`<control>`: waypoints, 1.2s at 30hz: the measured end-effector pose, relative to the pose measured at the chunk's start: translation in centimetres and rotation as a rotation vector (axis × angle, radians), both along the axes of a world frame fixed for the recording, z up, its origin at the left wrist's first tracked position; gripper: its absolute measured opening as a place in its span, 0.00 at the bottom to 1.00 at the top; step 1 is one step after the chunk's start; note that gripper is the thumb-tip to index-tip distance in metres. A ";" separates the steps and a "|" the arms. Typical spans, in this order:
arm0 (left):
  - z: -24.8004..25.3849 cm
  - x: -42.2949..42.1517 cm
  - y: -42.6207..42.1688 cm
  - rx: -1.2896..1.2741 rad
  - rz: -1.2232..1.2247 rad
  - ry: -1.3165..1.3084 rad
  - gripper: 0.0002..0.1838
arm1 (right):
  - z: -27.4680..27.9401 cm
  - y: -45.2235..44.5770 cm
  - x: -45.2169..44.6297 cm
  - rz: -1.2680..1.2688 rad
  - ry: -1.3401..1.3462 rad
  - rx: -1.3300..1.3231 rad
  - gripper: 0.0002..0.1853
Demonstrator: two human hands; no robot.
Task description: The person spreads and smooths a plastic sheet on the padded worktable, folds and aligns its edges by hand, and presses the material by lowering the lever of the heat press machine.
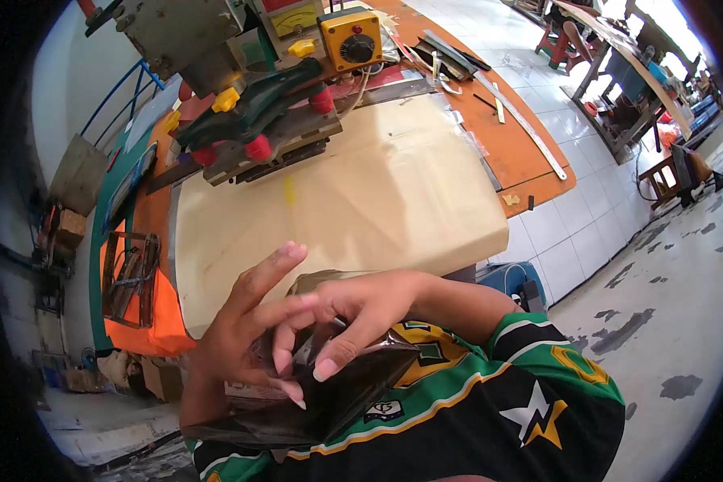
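A thin, dark, see-through plastic sheet or bag (341, 411) hangs in front of my chest; I cannot tell which of the two it is. My left hand (253, 333) is at its left side, index and middle fingers stretched out, with the thumb and lower fingers against the plastic. From the right, my right hand (360, 315) reaches over it, thumb pointing down and fingers curled around the plastic's upper part. The fingertips of both hands are close together, and the exact grip points are partly hidden.
Beyond my hands is a cream-covered work surface (410, 201) under a press machine (257, 112) with red and yellow knobs. A metal frame (131, 281) lies on orange material at left. A steel ruler (530, 132) and scraps lie on the orange table (530, 177).
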State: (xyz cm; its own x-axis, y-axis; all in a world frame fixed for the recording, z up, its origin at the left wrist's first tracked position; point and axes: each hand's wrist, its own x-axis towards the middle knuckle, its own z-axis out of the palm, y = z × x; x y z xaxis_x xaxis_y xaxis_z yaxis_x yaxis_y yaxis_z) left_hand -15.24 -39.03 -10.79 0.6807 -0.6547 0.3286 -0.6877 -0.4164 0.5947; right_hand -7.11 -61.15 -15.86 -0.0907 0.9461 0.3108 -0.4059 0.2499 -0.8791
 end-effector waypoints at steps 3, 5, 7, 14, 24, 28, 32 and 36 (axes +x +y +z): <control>0.0 -0.6 -0.2 0.024 0.026 -0.151 0.49 | -0.8 0.4 -0.7 0.027 0.011 0.081 0.22; 0.1 -0.7 -0.4 0.047 0.045 -0.275 0.40 | -1.2 0.6 -0.9 -0.005 -0.011 0.129 0.22; 0.4 -0.8 -0.5 0.038 0.040 -0.250 0.35 | -0.9 0.5 -0.7 -0.029 -0.032 0.175 0.22; 1.9 -1.0 1.9 0.201 0.063 -0.229 0.16 | 1.1 -2.2 1.5 -0.036 -0.223 -0.054 0.23; 6.4 -4.6 4.8 0.126 0.388 -0.635 0.22 | -0.1 -3.5 1.5 -0.163 -0.022 -0.224 0.23; 8.9 -6.4 7.8 0.127 0.426 -0.660 0.20 | -2.3 -3.8 2.1 -0.158 -0.145 -0.157 0.18; 11.3 -7.8 9.7 0.357 0.488 -0.809 0.17 | -2.5 -4.7 2.9 -0.277 -0.397 -0.115 0.15; 12.2 -7.0 10.2 0.528 0.598 -0.850 0.11 | -2.4 -5.2 3.1 -0.388 -0.521 -0.144 0.13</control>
State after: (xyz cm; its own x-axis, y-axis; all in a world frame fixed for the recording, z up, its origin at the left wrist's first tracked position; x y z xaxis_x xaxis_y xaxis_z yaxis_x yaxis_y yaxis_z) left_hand -22.26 -28.83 1.38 0.6186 -0.4960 0.6094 -0.3919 -0.8670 -0.3078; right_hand -3.98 -66.35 -18.23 0.1610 0.9692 0.1863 0.1766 0.1574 -0.9716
